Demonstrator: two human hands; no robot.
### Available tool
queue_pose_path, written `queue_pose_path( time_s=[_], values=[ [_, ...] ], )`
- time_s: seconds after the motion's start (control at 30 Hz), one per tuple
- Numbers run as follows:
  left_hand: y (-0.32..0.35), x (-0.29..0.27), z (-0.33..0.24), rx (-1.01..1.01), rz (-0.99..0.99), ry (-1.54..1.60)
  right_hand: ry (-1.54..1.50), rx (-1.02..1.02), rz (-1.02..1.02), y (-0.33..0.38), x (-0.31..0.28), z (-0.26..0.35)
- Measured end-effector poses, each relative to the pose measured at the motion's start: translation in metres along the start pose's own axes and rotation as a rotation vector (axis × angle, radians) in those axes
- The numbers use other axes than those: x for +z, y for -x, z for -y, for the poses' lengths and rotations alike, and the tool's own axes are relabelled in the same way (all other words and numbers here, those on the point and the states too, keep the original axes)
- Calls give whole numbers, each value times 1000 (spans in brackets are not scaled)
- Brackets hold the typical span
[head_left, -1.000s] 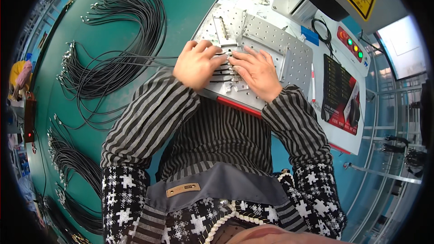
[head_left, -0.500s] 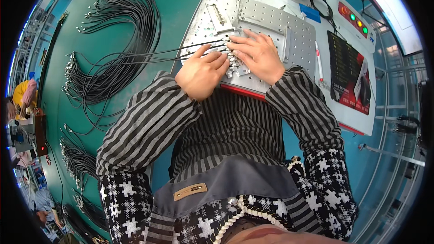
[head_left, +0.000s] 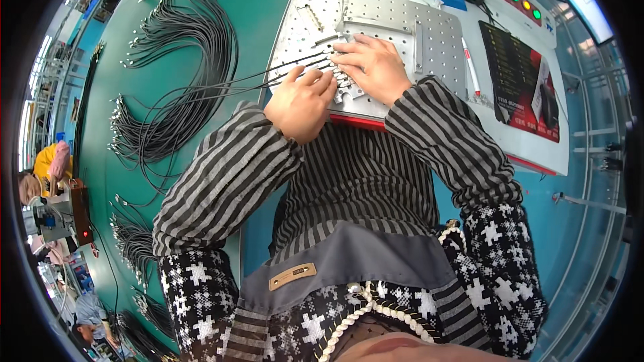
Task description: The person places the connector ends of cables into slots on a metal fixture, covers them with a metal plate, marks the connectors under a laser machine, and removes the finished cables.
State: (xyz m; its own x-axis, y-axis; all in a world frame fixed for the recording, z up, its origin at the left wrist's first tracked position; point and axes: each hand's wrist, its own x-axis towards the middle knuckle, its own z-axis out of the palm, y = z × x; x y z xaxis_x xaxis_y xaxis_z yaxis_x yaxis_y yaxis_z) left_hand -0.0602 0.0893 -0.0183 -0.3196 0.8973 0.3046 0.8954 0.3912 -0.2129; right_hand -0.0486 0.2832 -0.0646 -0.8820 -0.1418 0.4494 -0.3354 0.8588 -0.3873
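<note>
My left hand (head_left: pixel 302 102) and my right hand (head_left: pixel 373 67) rest side by side on a perforated metal plate (head_left: pixel 396 23). Both press on a row of thin black cables with metal tips (head_left: pixel 339 70) laid across the plate's near edge. The left fingers are curled over the cables where they leave the plate to the left. The right fingers are spread flat over the tips. Part of the row is hidden under both hands.
A large bundle of black cables (head_left: pixel 191 53) lies on the green table (head_left: pixel 261 0), more bundles (head_left: pixel 134 248) lower left. A red-edged white machine base (head_left: pixel 530 127) carries a dark printed card (head_left: pixel 523 74), a pen (head_left: pixel 469 70) and coloured lamps (head_left: pixel 516 0). Other people (head_left: pixel 50 167) sit far left.
The view has tilted, so the plate sits higher in the picture. My left hand has slid left and back toward the plate's near edge along the cables; the right hand stays on the tips.
</note>
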Motion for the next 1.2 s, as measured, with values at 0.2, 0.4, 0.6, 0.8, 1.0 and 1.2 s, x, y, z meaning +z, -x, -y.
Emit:
queue_pose_path(
  time_s=[0.2, 0.4, 0.6, 0.8, 1.0, 1.2],
  values=[
    [-35, -26, 42, -235, 449, 362, 37, 37, 24, 1, -4, 0],
    [-68, 67, 113, -458, -10, 243, 14, 14, -5, 1, -4, 5],
    [-95, 95, 141, -787, 135, 247, 2, 53, 9, 1, -9, 7],
    [-100, 100, 152, -881, 205, 306, -13, 57, 22, -2, -8, 5],
    [-93, 86, 168, -1068, 91, 1042, -32, 69, 30, -1, -6, 5],
    [-68, 5, 123, -675, -285, 1387, -61, 61, 74, -1, -10, -1]
  ],
)
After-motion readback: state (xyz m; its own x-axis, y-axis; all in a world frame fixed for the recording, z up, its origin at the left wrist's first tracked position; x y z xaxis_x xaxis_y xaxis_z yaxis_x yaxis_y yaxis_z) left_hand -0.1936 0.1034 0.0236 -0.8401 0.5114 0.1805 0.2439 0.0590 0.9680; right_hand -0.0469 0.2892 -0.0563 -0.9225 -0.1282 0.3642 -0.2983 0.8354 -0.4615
